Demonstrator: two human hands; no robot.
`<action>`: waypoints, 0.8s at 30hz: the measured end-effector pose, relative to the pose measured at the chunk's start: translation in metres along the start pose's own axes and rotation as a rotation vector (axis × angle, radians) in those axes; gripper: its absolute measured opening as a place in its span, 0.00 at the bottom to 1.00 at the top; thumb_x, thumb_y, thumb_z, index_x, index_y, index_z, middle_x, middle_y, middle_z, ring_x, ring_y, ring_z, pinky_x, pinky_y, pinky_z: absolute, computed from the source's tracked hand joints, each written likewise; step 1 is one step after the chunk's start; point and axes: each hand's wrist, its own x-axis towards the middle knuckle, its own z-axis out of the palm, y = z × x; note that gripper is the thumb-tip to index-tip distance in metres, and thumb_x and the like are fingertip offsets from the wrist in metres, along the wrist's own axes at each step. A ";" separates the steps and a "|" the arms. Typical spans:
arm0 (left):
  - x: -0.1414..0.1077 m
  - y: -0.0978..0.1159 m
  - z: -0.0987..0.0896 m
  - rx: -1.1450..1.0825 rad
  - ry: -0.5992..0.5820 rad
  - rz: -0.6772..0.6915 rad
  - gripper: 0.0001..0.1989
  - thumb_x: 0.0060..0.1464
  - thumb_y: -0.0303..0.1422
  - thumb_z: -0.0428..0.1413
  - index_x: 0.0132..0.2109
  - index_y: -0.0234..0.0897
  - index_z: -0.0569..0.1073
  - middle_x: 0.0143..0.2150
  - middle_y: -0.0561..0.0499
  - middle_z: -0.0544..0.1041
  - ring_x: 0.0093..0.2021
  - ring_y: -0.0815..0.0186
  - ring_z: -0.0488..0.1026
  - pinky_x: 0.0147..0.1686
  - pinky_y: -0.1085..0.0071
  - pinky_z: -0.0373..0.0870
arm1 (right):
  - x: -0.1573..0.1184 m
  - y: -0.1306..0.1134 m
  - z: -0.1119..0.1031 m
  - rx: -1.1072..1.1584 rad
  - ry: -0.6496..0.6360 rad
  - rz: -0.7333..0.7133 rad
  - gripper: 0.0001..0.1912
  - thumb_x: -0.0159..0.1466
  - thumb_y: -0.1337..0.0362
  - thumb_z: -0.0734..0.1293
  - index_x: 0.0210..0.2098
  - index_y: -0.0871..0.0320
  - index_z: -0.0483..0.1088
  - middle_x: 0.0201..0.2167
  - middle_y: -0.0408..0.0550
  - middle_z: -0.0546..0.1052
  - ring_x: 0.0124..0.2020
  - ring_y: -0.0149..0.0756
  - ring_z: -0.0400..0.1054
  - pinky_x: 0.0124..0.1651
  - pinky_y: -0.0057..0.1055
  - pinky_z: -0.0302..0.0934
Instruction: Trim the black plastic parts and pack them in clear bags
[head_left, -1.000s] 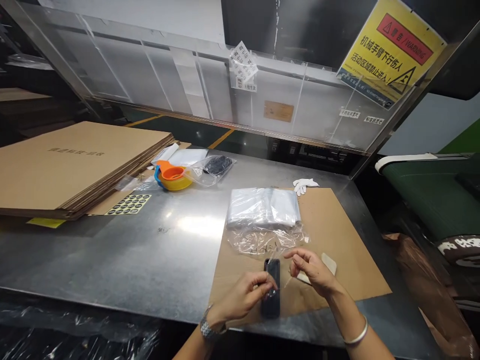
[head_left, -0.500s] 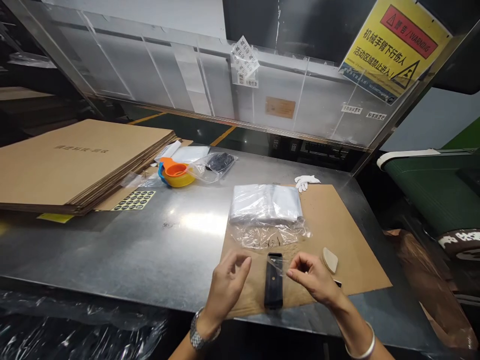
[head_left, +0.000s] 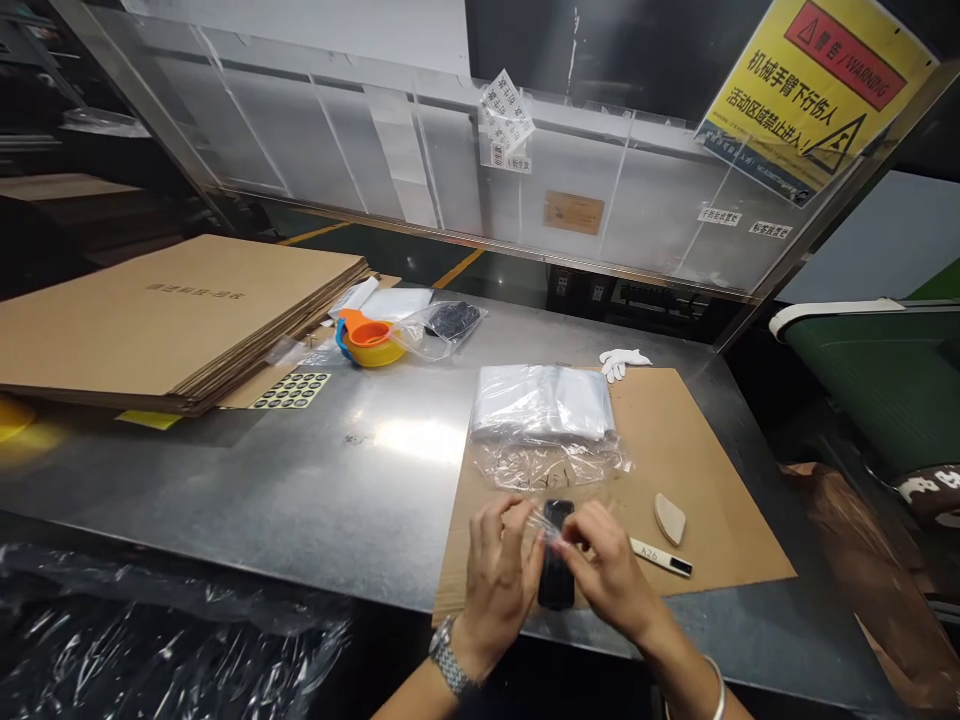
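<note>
A black oblong case (head_left: 556, 585) lies upright in the view on a brown cardboard sheet (head_left: 720, 510), near the table's front edge. Over its upper half, a small piece of clear film (head_left: 545, 522) is pinched between both hands. My left hand (head_left: 501, 570), with a metal watch at the wrist, closes on the film from the left. From the right, my right hand (head_left: 606, 565) grips it with thumb and forefinger. Just beyond lies a stack of clear plastic bags (head_left: 541, 402). To the right are a beige rounded block (head_left: 670, 519) and a flat stick marked A26 (head_left: 660, 557).
Flattened cardboard boxes (head_left: 187, 320) are stacked at the left. Orange and yellow tape rings (head_left: 375, 350) and a bagged black item (head_left: 452, 320) sit behind, with a sticker sheet (head_left: 292, 390) nearby. A white glove (head_left: 622, 362) lies at the back; a green conveyor (head_left: 885, 370) stands at right.
My left hand has moved right to the film and closed on it, meeting my right hand above the black case. The A26 stick now shows more fully. The view has shifted slightly.
</note>
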 end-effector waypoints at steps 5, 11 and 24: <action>0.011 -0.018 -0.002 0.329 -0.049 0.277 0.09 0.57 0.26 0.46 0.39 0.37 0.72 0.32 0.49 0.69 0.33 0.66 0.67 0.34 0.71 0.65 | -0.006 0.011 0.017 -0.144 0.038 0.061 0.11 0.64 0.57 0.56 0.32 0.57 0.64 0.30 0.48 0.70 0.33 0.36 0.65 0.37 0.30 0.57; 0.002 -0.049 0.002 0.434 0.030 0.168 0.10 0.57 0.27 0.46 0.36 0.36 0.72 0.26 0.52 0.66 0.26 0.66 0.65 0.26 0.72 0.62 | -0.050 0.047 0.045 -0.311 0.057 0.321 0.14 0.59 0.55 0.59 0.25 0.56 0.64 0.15 0.48 0.68 0.20 0.40 0.66 0.24 0.30 0.53; -0.023 -0.041 0.013 0.298 -0.097 0.339 0.09 0.54 0.27 0.49 0.35 0.39 0.74 0.30 0.49 0.73 0.33 0.64 0.68 0.39 0.65 0.65 | -0.135 0.039 0.024 0.814 0.115 0.646 0.23 0.56 0.41 0.60 0.31 0.56 0.62 0.16 0.37 0.61 0.14 0.24 0.49 0.17 0.22 0.46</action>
